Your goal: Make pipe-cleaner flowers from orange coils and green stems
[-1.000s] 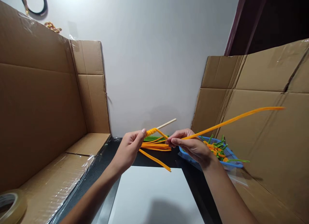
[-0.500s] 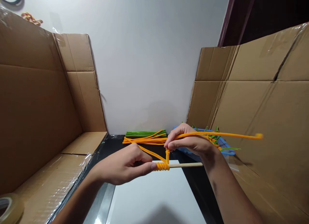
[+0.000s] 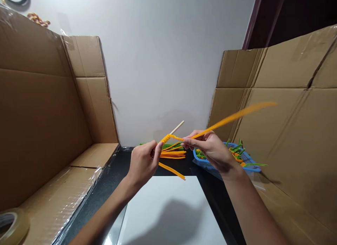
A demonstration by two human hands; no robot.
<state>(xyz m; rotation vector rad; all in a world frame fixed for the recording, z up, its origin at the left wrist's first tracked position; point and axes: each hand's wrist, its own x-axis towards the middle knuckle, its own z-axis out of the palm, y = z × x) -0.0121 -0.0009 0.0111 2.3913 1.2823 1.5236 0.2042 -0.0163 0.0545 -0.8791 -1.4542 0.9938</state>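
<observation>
My left hand (image 3: 143, 160) is closed in a pinch on a thin wooden stick (image 3: 178, 127) with orange pipe cleaner coiled (image 3: 166, 138) around it. The stick's bare end points up and to the right. My right hand (image 3: 213, 150) pinches the orange pipe cleaner (image 3: 226, 120) just right of the coil and pulls it taut. Its long free tail sticks out to the right, blurred at the tip. The end of the stick inside my left hand is hidden.
Behind my hands lie a bundle of orange pipe cleaners (image 3: 175, 154) and green pipe cleaners (image 3: 165, 146). A blue basket (image 3: 204, 163) at right holds green and orange pieces. A white sheet (image 3: 168, 210) lies in front. Cardboard walls (image 3: 89, 108) flank both sides; a tape roll (image 3: 23, 227) sits at lower left.
The stick has turned from level to slanting up and right, and both hands have risen slightly. The pipe cleaner's tail has swung upward. Loose orange strands now hang lower beside my left hand.
</observation>
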